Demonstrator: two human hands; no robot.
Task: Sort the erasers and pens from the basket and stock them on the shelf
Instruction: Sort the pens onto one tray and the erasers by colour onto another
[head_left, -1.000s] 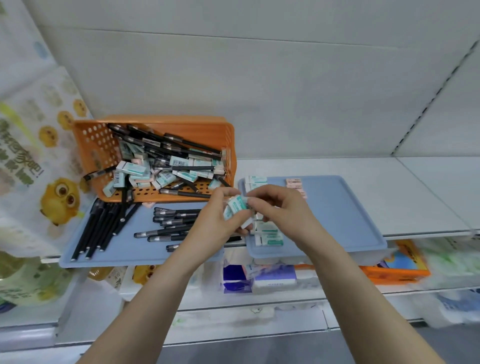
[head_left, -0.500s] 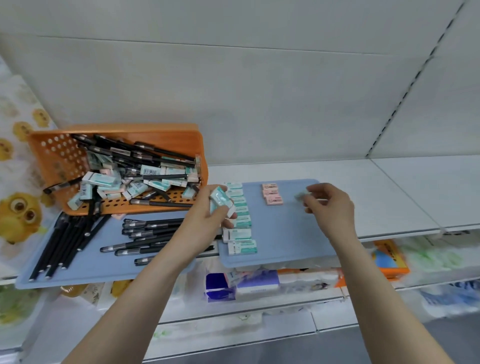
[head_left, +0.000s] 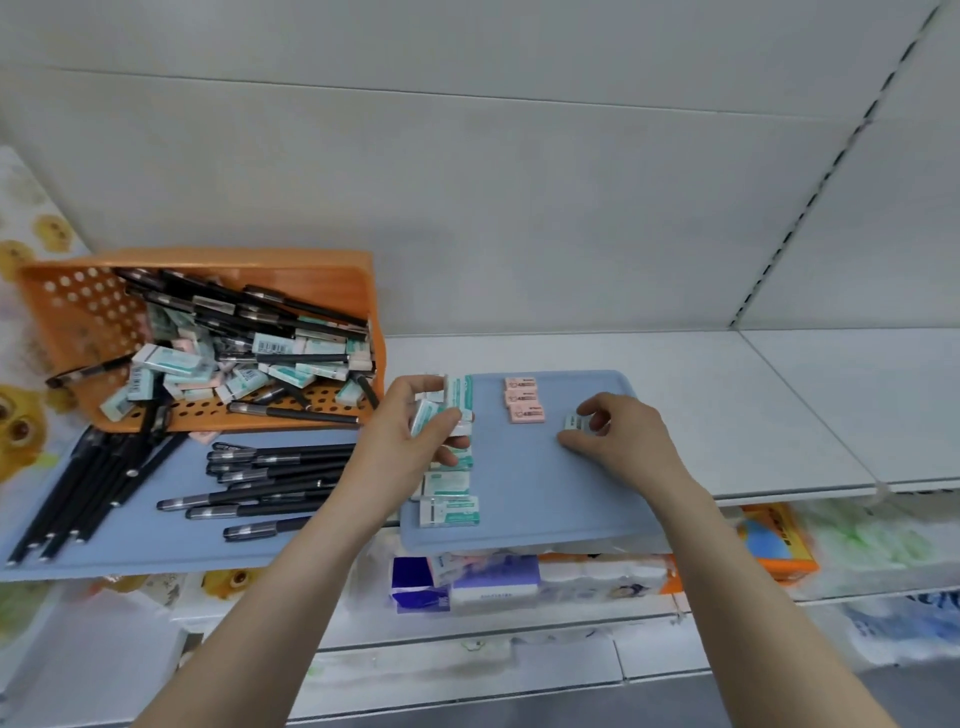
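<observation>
Head view: the left hand (head_left: 410, 436) is closed around a clutch of teal-and-white erasers (head_left: 445, 408), thumb on the near side and fingers curled over the top. The right hand (head_left: 618, 436) pinches a small pale eraser (head_left: 575, 422) between thumb and fingertips, its other fingers loosely curled. That eraser sits low at the surface of the right blue tray (head_left: 545, 514); whether it touches the tray cannot be told.

Just left of the right hand, and slightly farther from the person, three pink erasers (head_left: 524, 401) lie in a short column on the tray, apart from the pinched eraser. Under and nearer than the left hand, a column of teal erasers (head_left: 451, 510) runs along the tray's left edge toward its front rim.

Left of the left hand and farther back, the orange basket (head_left: 72, 312) lies tipped with its opening toward the person, holding a jumble of black pens and more teal erasers. In front of it, the left blue tray (head_left: 145, 543) carries sorted pens (head_left: 270, 480) in a stack near the left wrist and a second bundle at the far left.

Bare tray surface lies between the two hands and in front of the right hand up to the tray's front edge, which overhangs the white shelf (head_left: 753, 410). Right of the right hand the shelf runs on bare toward a slotted upright in the back panel. Packaged goods (head_left: 493, 582) fill the shelf level below both forearms.
</observation>
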